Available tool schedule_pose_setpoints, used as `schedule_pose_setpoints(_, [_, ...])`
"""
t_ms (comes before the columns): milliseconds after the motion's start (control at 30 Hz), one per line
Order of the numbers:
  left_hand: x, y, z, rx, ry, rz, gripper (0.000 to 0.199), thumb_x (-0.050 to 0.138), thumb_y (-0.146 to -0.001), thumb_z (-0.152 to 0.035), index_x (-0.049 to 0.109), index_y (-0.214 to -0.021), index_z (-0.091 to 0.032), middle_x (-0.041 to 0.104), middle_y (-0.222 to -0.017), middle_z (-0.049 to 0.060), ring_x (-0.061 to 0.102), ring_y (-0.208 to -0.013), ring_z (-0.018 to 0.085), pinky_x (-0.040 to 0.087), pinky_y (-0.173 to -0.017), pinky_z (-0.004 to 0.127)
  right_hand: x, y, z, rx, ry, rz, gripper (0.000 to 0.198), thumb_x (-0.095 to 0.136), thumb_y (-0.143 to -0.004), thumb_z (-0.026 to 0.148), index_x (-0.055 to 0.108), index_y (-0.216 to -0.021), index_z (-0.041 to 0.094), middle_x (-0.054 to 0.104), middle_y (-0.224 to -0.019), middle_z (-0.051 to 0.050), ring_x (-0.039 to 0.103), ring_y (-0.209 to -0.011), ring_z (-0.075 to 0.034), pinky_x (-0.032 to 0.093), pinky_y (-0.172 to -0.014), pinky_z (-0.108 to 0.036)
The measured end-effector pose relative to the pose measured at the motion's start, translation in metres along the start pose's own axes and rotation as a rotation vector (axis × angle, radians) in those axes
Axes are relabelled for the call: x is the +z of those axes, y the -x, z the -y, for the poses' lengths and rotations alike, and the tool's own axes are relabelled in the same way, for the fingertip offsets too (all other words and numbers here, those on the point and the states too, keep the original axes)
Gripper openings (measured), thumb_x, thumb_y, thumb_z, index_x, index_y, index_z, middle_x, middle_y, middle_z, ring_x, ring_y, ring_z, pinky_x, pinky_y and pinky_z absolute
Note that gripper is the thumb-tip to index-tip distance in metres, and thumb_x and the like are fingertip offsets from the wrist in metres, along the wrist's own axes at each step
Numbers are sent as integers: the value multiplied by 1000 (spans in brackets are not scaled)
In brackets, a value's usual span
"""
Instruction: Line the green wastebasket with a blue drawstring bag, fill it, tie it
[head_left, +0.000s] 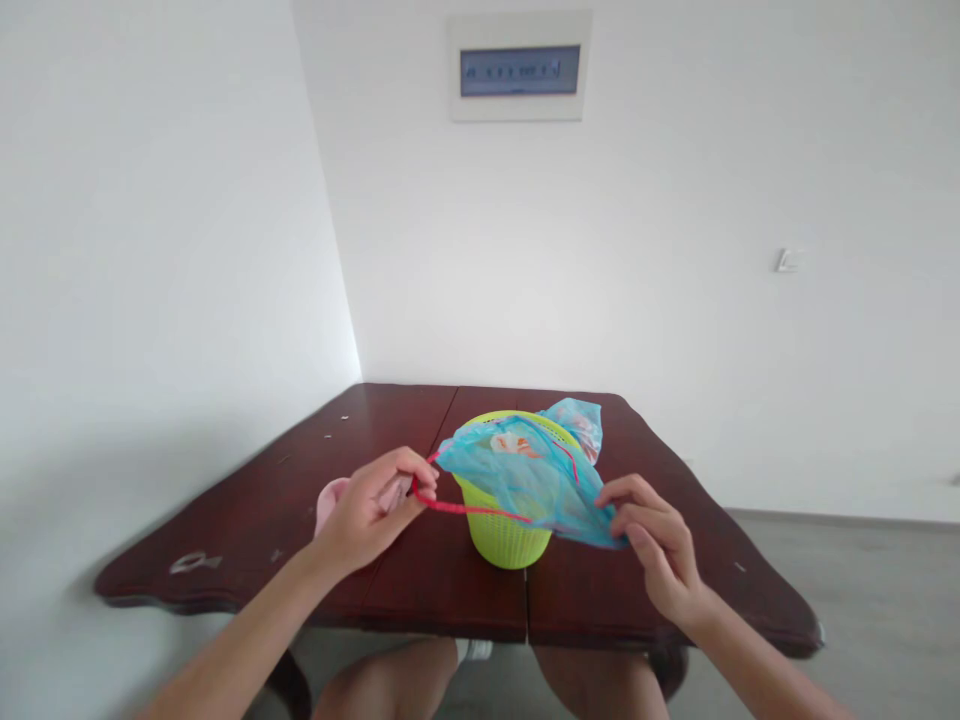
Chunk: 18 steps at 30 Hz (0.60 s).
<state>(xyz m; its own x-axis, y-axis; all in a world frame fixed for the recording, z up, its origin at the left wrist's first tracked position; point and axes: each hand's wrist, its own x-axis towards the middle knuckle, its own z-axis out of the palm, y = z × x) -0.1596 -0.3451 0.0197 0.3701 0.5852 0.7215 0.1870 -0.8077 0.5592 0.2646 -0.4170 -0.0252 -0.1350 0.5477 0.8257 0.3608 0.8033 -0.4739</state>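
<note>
A thin blue plastic bag with a red drawstring is stretched between my two hands, in front of and above a yellow-green basket. My left hand pinches the red drawstring at the bag's left side. On the right, my right hand is closed on the bag's blue corner. An orange-and-white patch shows at the bag's upper part; whether it lies inside or behind the film I cannot tell. The bag covers much of the basket's rim.
Behind the basket, to its right, lies another blue bag with something reddish in it. A pink object sits partly hidden behind my left hand. Small scraps lie on the dark wooden table, which meets white walls at the back and left.
</note>
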Motion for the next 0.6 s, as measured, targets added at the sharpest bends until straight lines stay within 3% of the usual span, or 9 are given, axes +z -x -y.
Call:
schedule_pose_setpoints(67, [11, 26, 1, -31, -46, 28, 13, 85, -106, -34, 80, -116, -28, 80, -114, 9, 78, -113, 27, 65, -105, 41, 2, 7, -2, 117, 24, 30, 50, 53, -120, 44, 65, -77, 22, 72, -98, -9, 66, -81, -21, 48, -69, -35])
schedule_pose_setpoints(133, [25, 42, 4, -105, -27, -16, 22, 88, -103, -38, 78, -119, -28, 77, -126, 11, 76, -120, 29, 66, -105, 42, 5, -3, -11, 286, 100, 3, 43, 63, -116, 50, 62, -82, 24, 66, -84, -4, 59, -71, -19, 43, -63, -33])
schedule_pose_setpoints(200, [40, 50, 8, -247, 43, -107, 45, 96, -95, -45, 72, -128, -29, 72, -134, 12, 76, -115, 27, 69, -96, 41, 7, -22, -23, 427, 238, 22, 33, 76, -107, 55, 65, -96, 26, 64, -78, 1, 55, -65, -18, 40, -61, -32])
schedule_pose_setpoints(267, [51, 52, 12, -400, 103, -182, 67, 105, -82, -52, 64, -131, -30, 69, -128, 9, 73, -101, 24, 68, -81, 37, 10, -41, -33, 490, 386, 120, 30, 83, -100, 53, 69, -105, 28, 67, -77, 2, 57, -64, -19, 38, -62, -31])
schedule_pose_setpoints(333, [54, 51, 13, -491, 180, -157, 66, 105, -78, -63, 64, -117, -28, 67, -109, 4, 67, -86, 21, 61, -71, 33, 12, -56, -40, 494, 490, 217, 19, 81, -98, 44, 71, -100, 28, 70, -78, 0, 61, -69, -20, 36, -64, -31])
schedule_pose_setpoints(433, [47, 47, 9, -527, 335, -35, 61, 88, -91, -81, 68, -96, -24, 63, -89, 3, 59, -76, 19, 54, -71, 33, 15, -70, -46, 485, 481, 227, 13, 73, -98, 31, 70, -86, 26, 72, -78, -1, 61, -72, -20, 36, -67, -31])
schedule_pose_setpoints(500, [39, 42, 4, -531, 424, -61, 59, 81, -97, -82, 75, -101, -24, 65, -92, 4, 58, -79, 19, 54, -75, 34, 15, -77, -48, 509, 347, 138, 15, 74, -94, 30, 70, -80, 25, 72, -78, -2, 60, -71, -20, 38, -68, -31])
schedule_pose_setpoints(600, [31, 25, -2, -498, 546, -217, 53, 87, -99, -72, 82, -127, -27, 64, -96, 2, 54, -77, 16, 52, -72, 30, 9, -89, -51, 577, 158, 12, 23, 79, -90, 40, 69, -77, 25, 71, -76, -2, 58, -68, -19, 43, -65, -30])
